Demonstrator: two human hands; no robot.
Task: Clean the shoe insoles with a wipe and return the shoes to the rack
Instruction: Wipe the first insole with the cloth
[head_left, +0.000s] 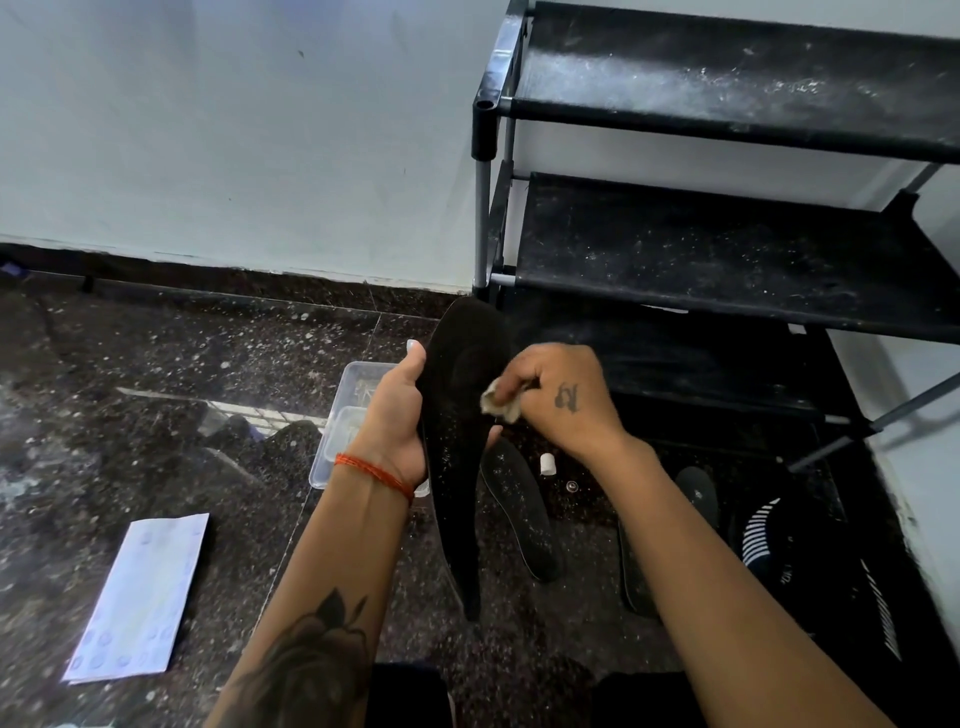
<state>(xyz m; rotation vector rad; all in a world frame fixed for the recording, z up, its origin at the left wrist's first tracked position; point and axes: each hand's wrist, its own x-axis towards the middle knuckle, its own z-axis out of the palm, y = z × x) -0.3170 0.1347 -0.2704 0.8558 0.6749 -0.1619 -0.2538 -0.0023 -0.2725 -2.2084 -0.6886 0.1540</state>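
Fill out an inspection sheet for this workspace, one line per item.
Surface: dark speckled stone floor, dusty.
Job's things: black insole held upright; soiled wipe pressed on it; two more insoles flat on the floor; black shoe with white stripes beside them; black shoe rack, visible shelves dusty and holding no shoes.
Clutter: clear plastic container; wipe packet; small white cap.
Grippers: left hand grips the insole's edge; right hand pinches the wipe in its fingers.
Cables: nothing seen.
Surroundings: white wall with dark skirting.
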